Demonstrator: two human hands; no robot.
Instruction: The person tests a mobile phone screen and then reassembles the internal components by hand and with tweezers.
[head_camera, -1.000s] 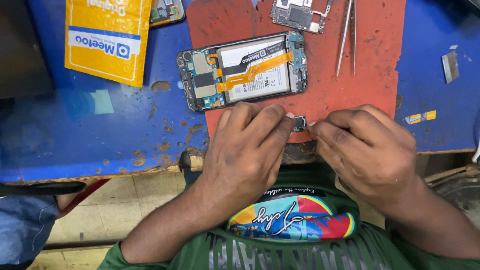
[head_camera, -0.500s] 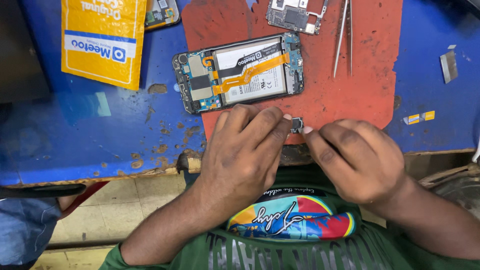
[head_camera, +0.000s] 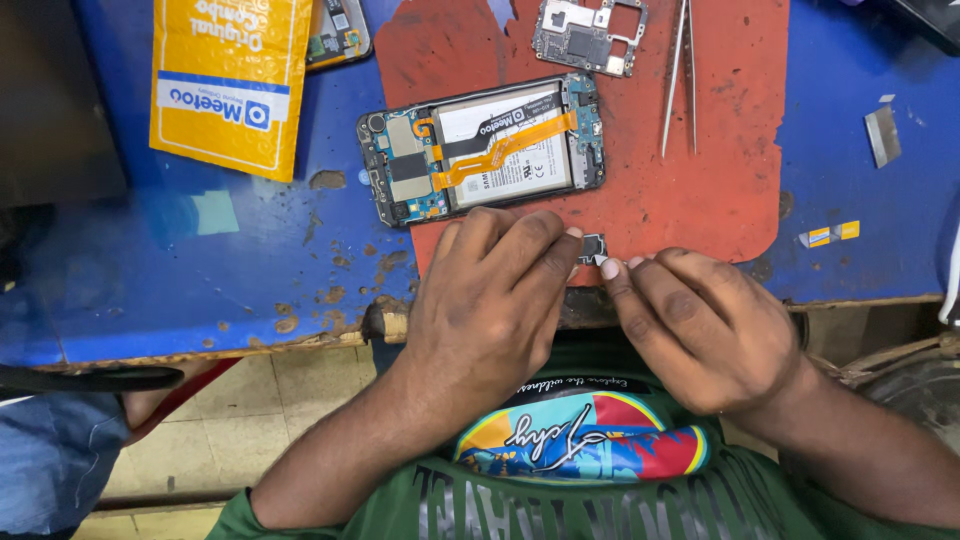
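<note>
While pinched: fingertips (head_camera: 566, 250) on small part (head_camera: 592, 246)

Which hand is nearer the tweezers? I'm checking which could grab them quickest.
Right. The right hand lies almost straight below the tweezers, near the red mat's lower edge. The left hand sits below and further left, under the opened phone.

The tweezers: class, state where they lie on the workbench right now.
In the head view the tweezers lie on the red mat, upper right, just right of the opened phone and beside the loose circuit board, untouched by either hand.
</note>
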